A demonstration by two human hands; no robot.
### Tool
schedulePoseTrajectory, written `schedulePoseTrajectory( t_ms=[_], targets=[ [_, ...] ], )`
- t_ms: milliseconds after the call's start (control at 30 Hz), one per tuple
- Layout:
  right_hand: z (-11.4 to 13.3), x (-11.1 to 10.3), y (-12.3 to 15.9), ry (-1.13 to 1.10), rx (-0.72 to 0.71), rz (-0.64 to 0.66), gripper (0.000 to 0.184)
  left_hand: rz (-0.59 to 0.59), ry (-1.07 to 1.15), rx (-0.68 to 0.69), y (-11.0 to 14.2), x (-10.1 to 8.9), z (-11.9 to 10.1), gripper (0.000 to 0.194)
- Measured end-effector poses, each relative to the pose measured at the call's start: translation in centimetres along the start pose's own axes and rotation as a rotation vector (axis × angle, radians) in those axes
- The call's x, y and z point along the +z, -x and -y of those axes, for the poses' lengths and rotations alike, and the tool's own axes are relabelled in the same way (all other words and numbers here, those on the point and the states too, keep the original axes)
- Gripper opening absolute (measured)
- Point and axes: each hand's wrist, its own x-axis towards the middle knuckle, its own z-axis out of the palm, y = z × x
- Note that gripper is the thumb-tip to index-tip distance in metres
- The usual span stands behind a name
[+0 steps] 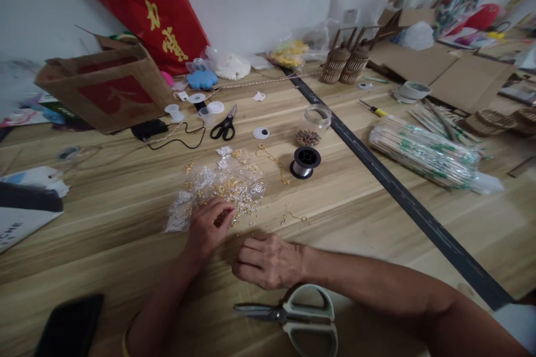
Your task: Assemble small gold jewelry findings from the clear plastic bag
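My left hand (pixel 209 227) rests at the near edge of a spread of small gold and silver jewelry findings (pixel 240 198). Its fingers are curled toward the thumb, and a dark reddish-brown patch shows between them, too unclear to name. Beside it, my right hand (pixel 270 261) is closed with its back turned up, so whatever its fingers hold is hidden. Light-handled scissors (pixel 307 318) lie just below the right hand. A short gold chain (pixel 296 217) is on the wood beyond that hand, and a longer gold chain (pixel 274 163) lies farther back.
A wire spool (pixel 305 162) and a jar of beads (pixel 312 125) stand beyond the hands. Black scissors (pixel 226 125) lie farther left. A black strip (pixel 377 167) crosses the table; bagged sticks (pixel 422 150) lie right of it. A phone (pixel 69 326) is at near left.
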Motion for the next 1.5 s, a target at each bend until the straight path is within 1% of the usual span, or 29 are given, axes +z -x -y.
schedulePoseTrajectory(
  t_ms=[133, 200, 333, 400, 467, 533, 633, 800, 933, 1033, 1133, 1267, 1367, 1500],
  targets=[
    [0.1, 0.1, 0.1, -0.018, -0.077, 0.013, 0.012, 0.15, 0.122, 0.08, -0.2, 0.0, -1.2, 0.01],
    [0.1, 0.1, 0.1, -0.029, -0.109, -0.003, 0.012, 0.238, 0.134, 0.111, -0.2, 0.0, -1.7, 0.01],
    [0.0, 0.0, 0.0, -0.04, -0.145, -0.036, 0.015, 0.414, 0.039, 0.174, 0.2, 0.0, -2.6, 0.013],
    [0.0, 0.0, -0.1, -0.049, -0.152, -0.023, 0.015, 0.454, -0.066, 0.225, 0.4, 0.3, -2.8, 0.014],
    [0.0, 0.0, -0.2, -0.055, -0.141, -0.024, 0.015, 0.437, -0.181, 0.285, 0.6, 0.8, -2.8, 0.014],
    [0.0, 0.1, -0.1, -0.056, -0.13, -0.037, 0.015, 0.381, -0.272, 0.331, 0.7, 1.3, -2.7, 0.014],
    [0.0, 0.4, 0.0, -0.043, -0.134, -0.034, 0.014, 0.33, -0.33, 0.314, 0.7, 1.9, -2.2, 0.013],
    [0.0, 0.7, 0.4, -0.029, -0.129, 0.038, 0.012, 0.264, -0.262, 0.188, 0.4, 1.7, -1.7, 0.011],
    [-0.1, 0.4, 0.2, -0.031, -0.112, 0.038, 0.009, 0.237, -0.205, 0.129, 0.3, 1.1, -1.7, 0.015],
    [0.0, 0.1, 0.0, -0.047, -0.104, 0.027, 0.01, 0.22, -0.123, 0.098, 0.4, 0.9, -1.6, 0.016],
    [0.2, -0.1, -0.1, -0.056, -0.102, -0.005, 0.011, 0.185, -0.053, 0.09, 0.6, 1.1, -1.4, 0.015],
    [0.5, 0.1, 0.0, -0.058, -0.117, -0.055, 0.013, 0.11, -0.002, 0.086, 0.8, 1.3, -1.0, 0.013],
    [0.5, 0.1, 0.0, -0.06, -0.109, -0.067, 0.012, 0.05, 0.003, 0.081, 0.7, 1.3, -0.9, 0.011],
    [0.4, -0.1, -0.2, -0.08, -0.093, -0.092, 0.012, 0.023, -0.033, 0.078, 0.7, 1.2, -0.8, 0.009]
  ],
)
